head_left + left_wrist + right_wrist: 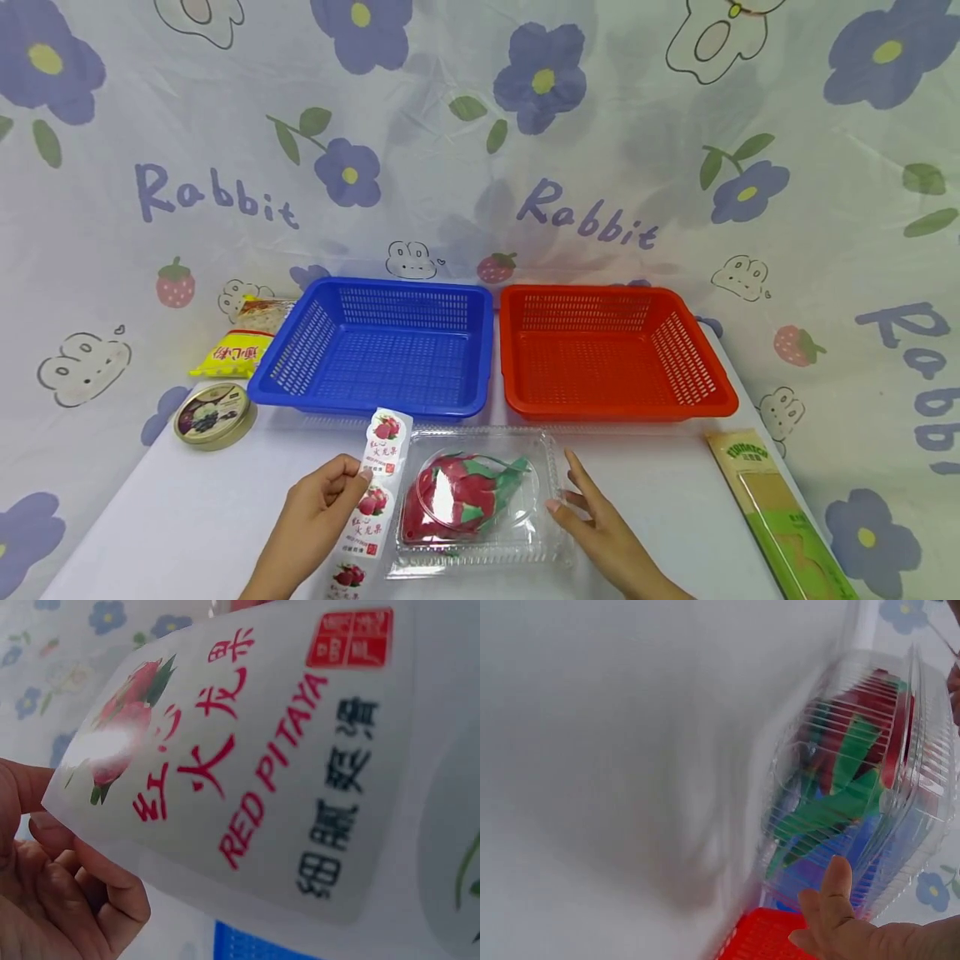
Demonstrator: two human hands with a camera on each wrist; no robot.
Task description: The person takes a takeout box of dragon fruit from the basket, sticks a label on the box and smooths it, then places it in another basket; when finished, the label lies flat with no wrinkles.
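Note:
My left hand (316,512) pinches a strip of pitaya stickers (372,527) by its edge, near the top. In the left wrist view the sticker strip (247,750) shows large, printed "RED PITAYA", with the left fingers (112,892) curled at its edge. Right beside the strip stands a clear plastic clamshell box (525,517), its lid down, with a red and green dragon fruit (457,492) inside. My right hand (603,533) is at the box's right side, thumb and fingers extended along it. The right wrist view shows that hand (855,922) close against the ribbed wall.
Behind the box stand a blue basket (397,408) and a red basket (618,410). At the left are a round tin (214,415) and a yellow food bag (238,352). A green and tan package (780,517) lies along the right edge of the white table (172,508).

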